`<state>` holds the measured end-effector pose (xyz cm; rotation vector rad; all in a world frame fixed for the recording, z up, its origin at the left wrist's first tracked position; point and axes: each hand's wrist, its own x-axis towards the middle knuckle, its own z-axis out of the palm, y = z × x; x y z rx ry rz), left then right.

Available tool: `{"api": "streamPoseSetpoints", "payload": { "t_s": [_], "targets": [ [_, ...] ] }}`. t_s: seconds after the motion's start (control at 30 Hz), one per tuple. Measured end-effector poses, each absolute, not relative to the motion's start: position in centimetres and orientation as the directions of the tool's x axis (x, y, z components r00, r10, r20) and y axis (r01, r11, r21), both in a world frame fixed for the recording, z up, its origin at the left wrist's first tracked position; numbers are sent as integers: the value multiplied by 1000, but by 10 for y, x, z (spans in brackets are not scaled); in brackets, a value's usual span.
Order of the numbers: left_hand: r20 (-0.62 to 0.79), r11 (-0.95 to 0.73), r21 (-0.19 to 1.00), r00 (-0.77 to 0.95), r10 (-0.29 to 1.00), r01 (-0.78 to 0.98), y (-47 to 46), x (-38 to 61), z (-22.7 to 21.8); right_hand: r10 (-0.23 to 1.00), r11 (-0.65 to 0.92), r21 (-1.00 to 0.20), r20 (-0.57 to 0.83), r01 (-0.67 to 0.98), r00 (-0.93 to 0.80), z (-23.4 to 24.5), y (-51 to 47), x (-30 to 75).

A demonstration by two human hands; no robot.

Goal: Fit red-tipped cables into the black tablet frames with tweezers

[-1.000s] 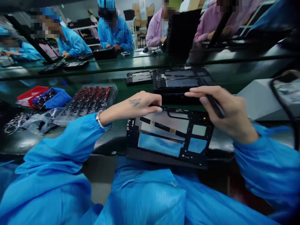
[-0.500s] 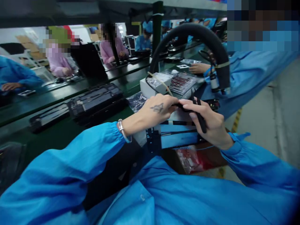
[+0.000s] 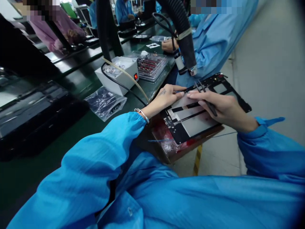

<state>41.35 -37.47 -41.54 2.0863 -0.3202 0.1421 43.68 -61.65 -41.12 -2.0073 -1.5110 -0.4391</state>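
Two-handed work at a slim tablet chassis (image 3: 200, 120), held tilted over an open box (image 3: 206, 138) beyond the edge of the surface (image 3: 78, 140). Steadied at the far long edge by the pinching grip of the left hand (image 3: 170, 94), with tweezers (image 3: 210, 107) pinched in the right hand (image 3: 225, 106). Probably light and fairly stiff, but likely slick and easily marked across the pale panel (image 3: 196, 127). Best taken by opposite black rims, clear of the dark strips (image 3: 186, 107).
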Motion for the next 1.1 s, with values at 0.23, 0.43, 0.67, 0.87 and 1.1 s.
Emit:
{"api": "streamPoseSetpoints", "payload": {
  "t_s": [0.23, 0.43, 0.67, 0.87, 1.1],
  "targets": [
    [187, -301, 926, 969, -163, -229, -390, 437, -416, 812, -237, -192, 500, 952, 302, -390, -632, 467],
    [221, -262, 928, 957, -188, -266, -393, 443, -410, 819, -232, -145, 505, 962, 274, -375, -633, 471],
    [254, -221, 931, 950, -184, -291, -387, 440, -410, 842, -238, -92, 477, 967, 253, -368, -631, 473],
    [233, -207, 943, 960, -153, -262, -387, 441, -410, 858, -241, -86, 448, 967, 253, -367, -630, 477],
    [213, -220, 944, 963, -163, -246, -389, 434, -407, 845, -236, -96, 471, 967, 252, -369, -630, 470]
  ]
}}
